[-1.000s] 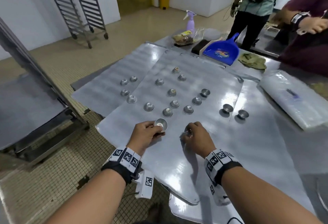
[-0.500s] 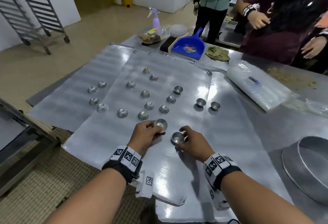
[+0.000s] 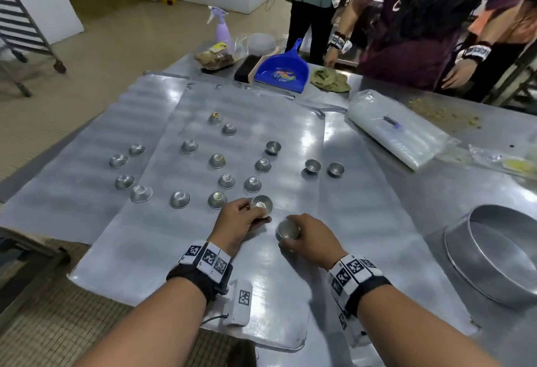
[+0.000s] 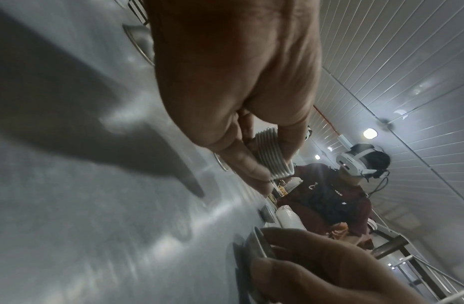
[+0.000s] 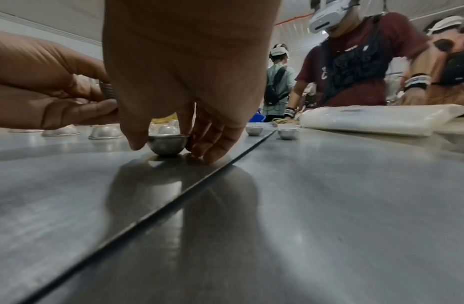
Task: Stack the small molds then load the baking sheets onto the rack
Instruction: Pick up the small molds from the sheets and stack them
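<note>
My left hand grips a short stack of small metal molds, mouth up, just above the middle baking sheet. The left wrist view shows the nested stack pinched between thumb and fingers. Right beside it, my right hand pinches a single mold, which stands upright on the sheet in the right wrist view. Several more molds lie upside down on the middle sheet and on the left sheet. Two upright molds stand near the right sheet's seam.
A round metal tin stands at the right. A plastic-wrapped bundle, blue dustpan and spray bottle lie at the far side. People stand across the table. A wheeled rack stands far left.
My right hand turned the mold under it mouth up and now holds it by the rim. My left hand kept its stack in place. The view has swung to the right.
</note>
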